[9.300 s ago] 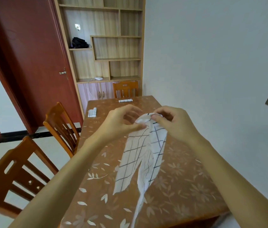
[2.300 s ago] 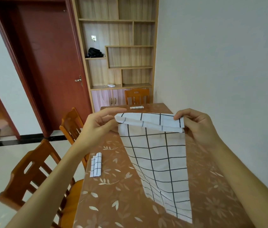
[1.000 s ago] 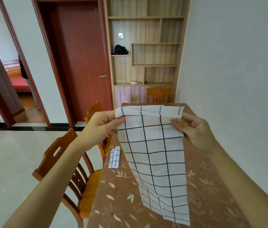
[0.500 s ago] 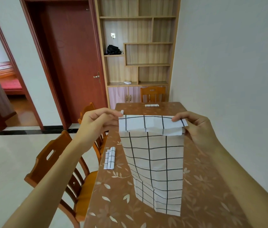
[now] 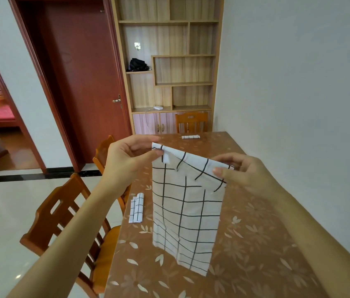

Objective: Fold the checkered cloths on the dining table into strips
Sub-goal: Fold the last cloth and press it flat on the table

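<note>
Where the white wall meets its far right edge, stands long and brown: the dining table [image 5: 255, 244], leaf-patterned and glossy, running away toward a wooden shelf unit [image 5: 169, 61] with a dark bag [image 5: 138, 65] on one ledge. Left of that, a red-brown door [image 5: 83, 82], closed. Beyond the table's far end, one wooden chair [image 5: 191, 121]; along its left side, two more, the nearer chair [image 5: 66, 216] half hidden by the left forearm.

Held up above the middle of the table, a white checkered cloth [image 5: 187, 211] with black grid lines, hanging down so that its lower edge appears to touch or nearly touch the tabletop. Folded over along the top into a narrow band, tilted lower on the right.

Pinching the cloth's upper left corner between thumb and fingers: the left hand [image 5: 128, 160], closed on the fabric. Gripping the upper right corner the same way: the right hand [image 5: 245, 171], thumb on the near face of the folded band.

Lying flat near the table's left edge, just left of the hanging cloth, a folded strip [image 5: 137, 207] of the same checkered fabric. At the far end, small and well apart, another folded strip [image 5: 190, 137].
</note>
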A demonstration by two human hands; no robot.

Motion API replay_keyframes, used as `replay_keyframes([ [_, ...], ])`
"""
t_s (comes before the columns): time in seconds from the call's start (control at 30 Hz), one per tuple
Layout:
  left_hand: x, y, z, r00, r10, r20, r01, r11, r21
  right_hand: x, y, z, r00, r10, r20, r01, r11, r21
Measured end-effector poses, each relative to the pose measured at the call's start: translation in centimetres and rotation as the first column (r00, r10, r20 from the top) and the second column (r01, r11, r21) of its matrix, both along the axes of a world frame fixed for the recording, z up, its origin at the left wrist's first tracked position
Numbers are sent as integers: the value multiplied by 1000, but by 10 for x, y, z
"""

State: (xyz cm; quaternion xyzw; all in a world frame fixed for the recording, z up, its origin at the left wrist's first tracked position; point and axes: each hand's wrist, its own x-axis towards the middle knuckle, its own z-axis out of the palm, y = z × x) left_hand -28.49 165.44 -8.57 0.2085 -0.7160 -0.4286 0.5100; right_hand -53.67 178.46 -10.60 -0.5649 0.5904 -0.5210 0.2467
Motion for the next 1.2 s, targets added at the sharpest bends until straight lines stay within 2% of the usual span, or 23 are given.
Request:
replay_keyframes([
  [0.1, -1, -1, 1, 999, 40, -2, -40, 999, -20, -2, 3, -1, 1000, -4, 17, 5, 998, -62],
  [0.2, -3, 1, 0, 998, 67, -8, -67, 998, -8, -1, 5, -4, 995, 88, -56, -86, 996, 39],
  [0.27, -5, 1, -1, 997, 78, -6, -78, 997, -3, 2, 2, -9, 989, 29, -147, -19, 998, 66],
  [0.3, -5, 1, -2, 997, 77, -5, -77, 997, -7, 2, 0, -10, 990, -13, -143, 17, 1000, 25],
  [0.43, -3, 1, 0, 998, 54, 9, -54, 998, -8, 2, -3, -6, 993, -118, -6, 115, 979, -169],
  [0.53, 0, 0, -1, 997, 78, 27, -78, 997, -10, -4, -3, -3, 981, -147, 129, 162, 980, -116],
  [0.7, -4, -3, -2, 996, 90, -2, -90, 995, 31, -3, 4, -7, 996, 64, 62, -62, 998, -26],
  [0.87, -6, -1, -2, 998, 5, 58, -5, 1000, 6, 1, 1, -8, 992, -53, 118, 70, 988, -140],
  [1.0, -4, -4, -11, 943, -189, 275, 170, 981, 91, -1, 0, -6, 975, -76, 209, 111, 980, -162],
  [1.07, -8, -2, -20, 913, -225, 339, 201, 974, 104, -2, 1, -6, 966, -81, 247, 125, 977, -170],
  [1.2, -12, -3, -25, 935, -187, 300, 162, 981, 107, -3, 6, -4, 974, -77, 214, 119, 974, -191],
])
